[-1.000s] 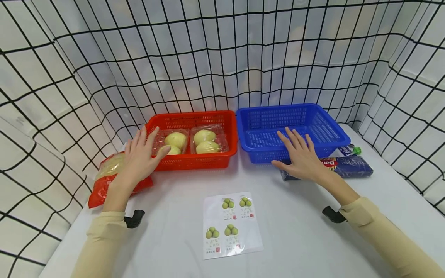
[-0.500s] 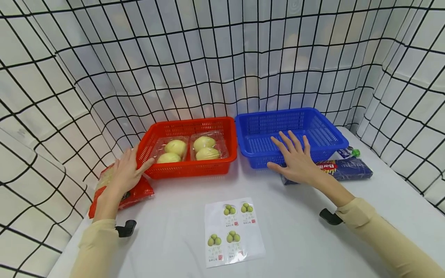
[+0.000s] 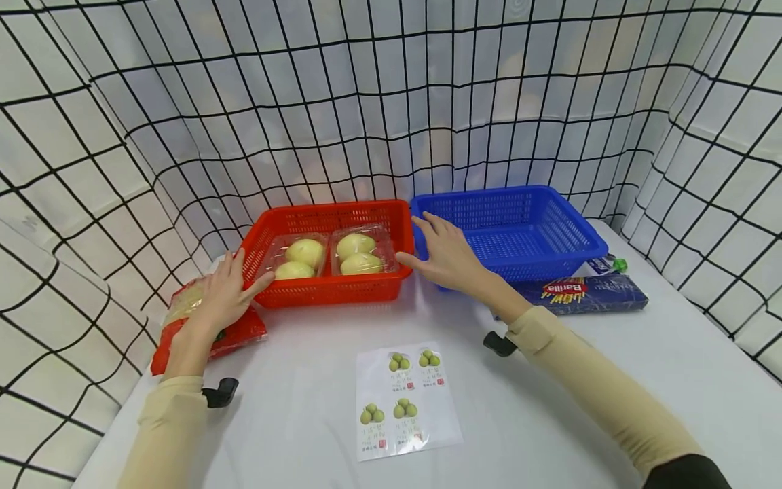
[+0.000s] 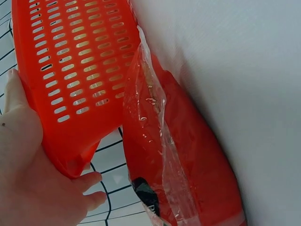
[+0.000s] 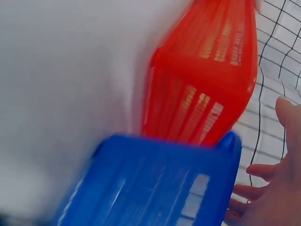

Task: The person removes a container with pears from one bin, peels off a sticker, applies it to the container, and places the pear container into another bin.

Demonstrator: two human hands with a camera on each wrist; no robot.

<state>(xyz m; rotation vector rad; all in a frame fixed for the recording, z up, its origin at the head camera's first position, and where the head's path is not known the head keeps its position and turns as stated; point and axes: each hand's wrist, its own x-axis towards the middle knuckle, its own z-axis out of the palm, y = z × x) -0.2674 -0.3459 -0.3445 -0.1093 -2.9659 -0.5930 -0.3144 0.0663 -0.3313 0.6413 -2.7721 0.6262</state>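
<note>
A red plastic basket [image 3: 330, 293] holds two clear plastic packs with pale yellow-green round fruit [image 3: 360, 263]. At its left end my left hand [image 3: 221, 299] rests against the rim, thumb on the front rim and fingers extended round the corner; the left wrist view shows the same hand [image 4: 35, 169] at the basket's corner. My right hand [image 3: 449, 257] hovers with spread fingers where the red basket and the blue basket [image 3: 531, 270] meet. In the right wrist view that hand [image 5: 277, 183] is beside the blue basket's corner, holding nothing; whether it touches a rim I cannot tell.
A red and clear bag [image 3: 238, 336] lies beneath the left hand. A dark blue Barilla pack [image 3: 586, 295] and a small packet with a green end [image 3: 613, 265] lie by the blue basket. A sheet of fruit stickers [image 3: 406, 401] lies in front. Black netting [image 3: 391, 95] encloses the table.
My right hand has moved left from over the blue basket's front to the gap between the baskets. My left hand first dropped lower and leftward to the red basket's rim, then stayed there.
</note>
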